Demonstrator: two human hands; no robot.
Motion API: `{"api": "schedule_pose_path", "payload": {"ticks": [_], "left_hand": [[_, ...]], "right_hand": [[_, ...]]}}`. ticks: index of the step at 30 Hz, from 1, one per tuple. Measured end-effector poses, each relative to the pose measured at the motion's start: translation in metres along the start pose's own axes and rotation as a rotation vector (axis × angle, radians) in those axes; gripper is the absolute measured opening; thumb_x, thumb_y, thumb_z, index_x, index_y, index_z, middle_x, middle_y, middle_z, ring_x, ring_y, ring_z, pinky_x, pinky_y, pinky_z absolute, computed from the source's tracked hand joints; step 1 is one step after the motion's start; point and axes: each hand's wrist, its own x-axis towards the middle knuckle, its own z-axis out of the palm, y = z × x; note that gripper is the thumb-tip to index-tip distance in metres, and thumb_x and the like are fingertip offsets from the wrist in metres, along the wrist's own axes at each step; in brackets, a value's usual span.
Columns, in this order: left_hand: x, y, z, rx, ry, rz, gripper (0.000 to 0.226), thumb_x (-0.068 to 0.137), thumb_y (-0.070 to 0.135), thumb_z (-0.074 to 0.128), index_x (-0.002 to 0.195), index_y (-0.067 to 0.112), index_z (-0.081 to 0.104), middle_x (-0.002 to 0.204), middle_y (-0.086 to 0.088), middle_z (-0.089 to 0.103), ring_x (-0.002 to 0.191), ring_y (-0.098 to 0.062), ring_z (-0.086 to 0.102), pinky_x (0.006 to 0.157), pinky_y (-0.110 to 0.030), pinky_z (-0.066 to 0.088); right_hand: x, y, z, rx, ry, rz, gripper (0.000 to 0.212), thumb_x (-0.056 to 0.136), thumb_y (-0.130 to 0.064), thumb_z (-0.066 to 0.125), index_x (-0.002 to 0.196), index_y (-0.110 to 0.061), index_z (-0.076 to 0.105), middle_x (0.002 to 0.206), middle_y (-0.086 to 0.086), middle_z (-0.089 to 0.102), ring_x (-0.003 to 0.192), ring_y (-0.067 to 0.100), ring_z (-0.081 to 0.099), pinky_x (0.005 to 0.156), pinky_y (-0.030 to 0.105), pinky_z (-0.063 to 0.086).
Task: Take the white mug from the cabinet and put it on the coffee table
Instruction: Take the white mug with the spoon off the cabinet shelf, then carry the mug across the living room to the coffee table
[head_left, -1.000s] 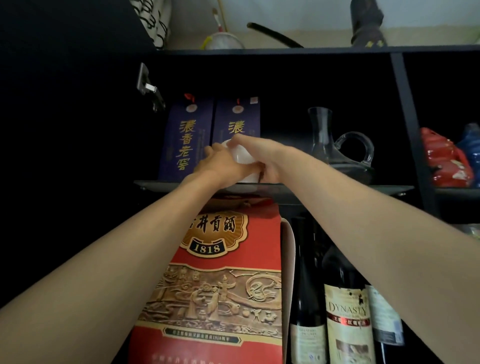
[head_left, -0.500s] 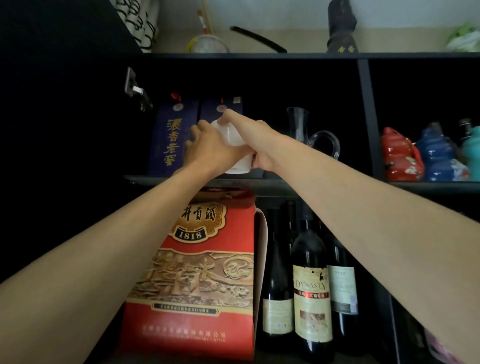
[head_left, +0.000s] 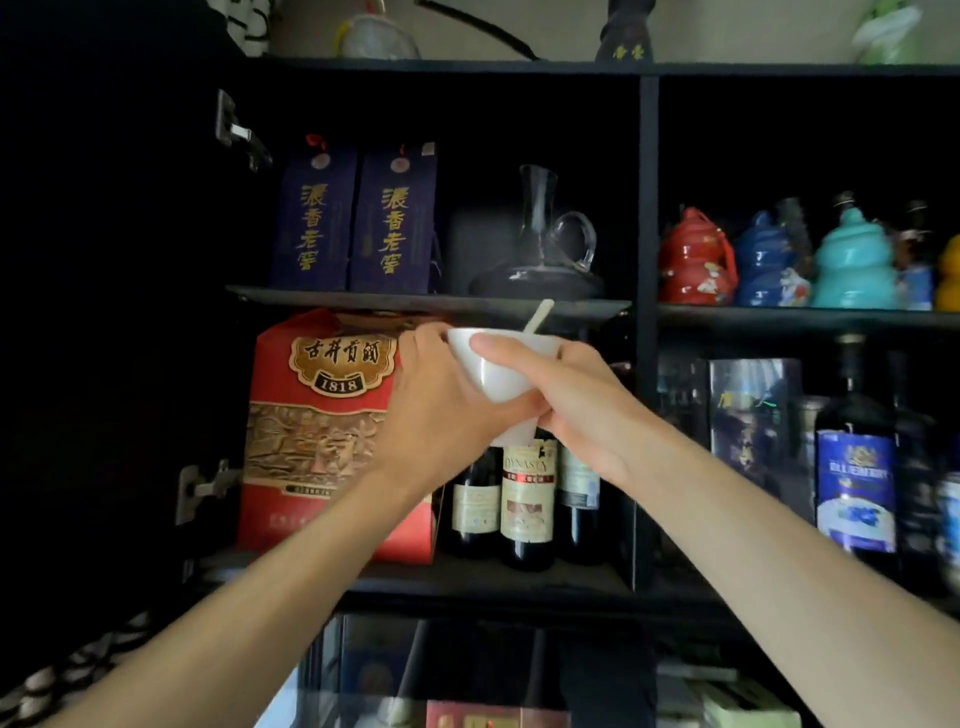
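Both forearms reach up into the open cabinet. Left hand and right hand are clamped together around the white mug, left cupping side and base, right thumb over the front wall. Mug is in the air, clear of the shelf, just below its front edge, in front of the wine bottles and beside the red gift box. A spoon handle sticks out of the rim.

Step in hand, as I read it: carry-out. Keep the mug level so the spoon doesn't tip out, pull straight back under the shelf edge, and stay clear of the glass decanter behind. Coffee table isn't in view.
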Motion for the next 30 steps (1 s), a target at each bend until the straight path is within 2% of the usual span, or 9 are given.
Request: {"api": "schedule_pose_path", "payload": {"ticks": [3, 5, 10, 13, 17, 20, 22, 27, 30], "left_hand": [[-0.039, 0.003, 0.005, -0.109, -0.215, -0.093, 0.087, 0.064, 0.056, 0.087, 0.131, 0.023, 0.044, 0.121, 0.006, 0.054, 0.098, -0.003, 0.061, 0.075, -0.012, 0.054], [-0.060, 0.002, 0.002, -0.181, -0.392, -0.176, 0.062, 0.072, 0.043, 0.087, 0.122, 0.028, 0.054, 0.112, 0.007, 0.068, 0.089, -0.003, 0.068, 0.066, -0.008, 0.052], [-0.106, -0.003, -0.003, -0.340, -0.685, -0.338, 0.038, 0.083, 0.034, 0.075, 0.117, 0.020, 0.068, 0.102, 0.001, 0.075, 0.094, -0.015, 0.074, 0.096, -0.037, 0.059], [-0.133, 0.004, 0.003, -0.558, -0.726, -0.469, 0.026, 0.093, 0.030, 0.047, 0.094, 0.008, 0.061, 0.070, -0.006, 0.047, 0.075, -0.026, 0.052, 0.093, -0.047, 0.060], [-0.168, 0.022, 0.009, -0.661, -0.684, -0.588, 0.037, 0.098, 0.024, 0.042, 0.068, 0.007, 0.057, 0.062, -0.007, 0.042, 0.066, -0.024, 0.043, 0.072, -0.038, 0.060], [-0.196, 0.030, 0.008, -0.765, -0.746, -0.534, 0.047, 0.103, 0.028, 0.046, 0.100, -0.016, 0.059, 0.083, -0.015, 0.047, 0.079, -0.029, 0.050, 0.068, -0.031, 0.060], [-0.215, 0.036, 0.007, -0.902, -0.827, -0.519, 0.054, 0.105, 0.036, 0.046, 0.109, -0.017, 0.058, 0.078, -0.014, 0.045, 0.074, -0.027, 0.051, 0.070, -0.031, 0.059], [-0.261, 0.068, 0.005, -1.084, -1.034, -0.550, 0.035, 0.106, 0.037, 0.044, 0.091, 0.009, 0.057, 0.057, 0.004, 0.025, 0.057, -0.018, 0.027, 0.056, -0.027, 0.038], [-0.290, 0.101, 0.010, -1.115, -1.098, -0.561, 0.056, 0.107, 0.035, 0.042, 0.054, 0.020, 0.052, 0.059, -0.001, 0.021, 0.057, -0.020, 0.023, 0.055, -0.031, 0.029]], "right_hand": [[-0.045, 0.025, -0.022, 0.016, 0.014, 0.044, 0.064, 0.068, -0.045, 0.092, 0.122, -0.016, 0.074, 0.117, 0.009, 0.082, 0.107, 0.026, 0.079, 0.093, 0.042, 0.065], [-0.075, 0.041, -0.036, 0.060, 0.030, 0.059, 0.060, 0.070, -0.036, 0.093, 0.123, -0.015, 0.074, 0.118, 0.011, 0.081, 0.109, 0.029, 0.079, 0.087, 0.041, 0.067], [-0.142, 0.066, -0.057, 0.013, 0.040, 0.136, 0.069, 0.057, -0.036, 0.093, 0.122, -0.023, 0.074, 0.118, 0.005, 0.082, 0.113, 0.027, 0.076, 0.092, 0.043, 0.062], [-0.179, 0.064, -0.059, -0.011, 0.057, 0.179, 0.069, 0.055, -0.036, 0.091, 0.120, -0.024, 0.075, 0.114, 0.004, 0.083, 0.112, 0.028, 0.076, 0.092, 0.043, 0.061], [-0.231, 0.048, -0.051, -0.039, 0.155, 0.216, 0.063, 0.057, -0.033, 0.089, 0.118, -0.028, 0.076, 0.112, 0.002, 0.083, 0.111, 0.026, 0.077, 0.091, 0.045, 0.063], [-0.268, 0.037, -0.048, -0.049, 0.250, 0.237, 0.065, 0.056, -0.036, 0.089, 0.119, -0.028, 0.076, 0.114, 0.003, 0.083, 0.113, 0.027, 0.076, 0.098, 0.050, 0.061], [-0.296, 0.033, -0.046, -0.059, 0.314, 0.267, 0.070, 0.055, -0.037, 0.089, 0.123, -0.027, 0.074, 0.117, 0.004, 0.083, 0.115, 0.029, 0.075, 0.102, 0.056, 0.059], [-0.370, 0.015, -0.043, -0.068, 0.459, 0.361, 0.081, 0.054, -0.033, 0.091, 0.131, -0.022, 0.070, 0.125, 0.010, 0.079, 0.124, 0.033, 0.070, 0.111, 0.055, 0.054], [-0.417, -0.010, -0.052, -0.110, 0.516, 0.389, 0.076, 0.057, -0.032, 0.090, 0.129, -0.021, 0.072, 0.124, 0.011, 0.079, 0.122, 0.033, 0.071, 0.111, 0.053, 0.053]]}}
